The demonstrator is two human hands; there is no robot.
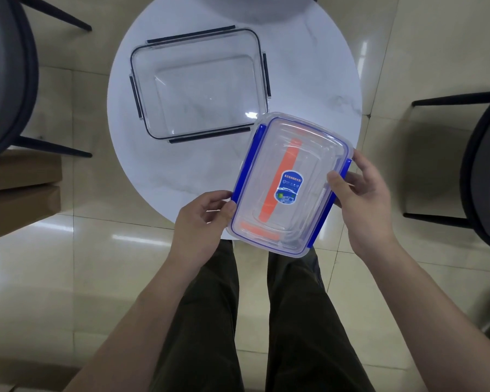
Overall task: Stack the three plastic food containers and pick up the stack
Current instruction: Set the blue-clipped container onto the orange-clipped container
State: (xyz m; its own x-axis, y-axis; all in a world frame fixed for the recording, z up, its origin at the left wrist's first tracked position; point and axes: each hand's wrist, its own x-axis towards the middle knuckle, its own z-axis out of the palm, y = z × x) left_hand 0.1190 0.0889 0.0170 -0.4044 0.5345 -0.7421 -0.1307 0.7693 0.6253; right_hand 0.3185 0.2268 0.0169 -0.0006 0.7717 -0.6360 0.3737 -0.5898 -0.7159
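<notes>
A clear container with blue clips (283, 182) is held above the near edge of the round white table (164, 171). Through its lid I see orange parts of another container underneath or inside it; which one I cannot tell. An oval blue label sits on the lid. My left hand (203, 222) grips its near left side. My right hand (359, 193) grips its right side, thumb on the lid. A larger clear container with dark clips (200, 83) lies flat on the table beyond, apart from the held one.
Dark chairs stand at the left (9, 75) and right (484, 171) of the table. Two brown cardboard boxes (23, 193) lie on the tiled floor at the left. A grey object (269, 7) sits at the table's far edge. My legs are below the table edge.
</notes>
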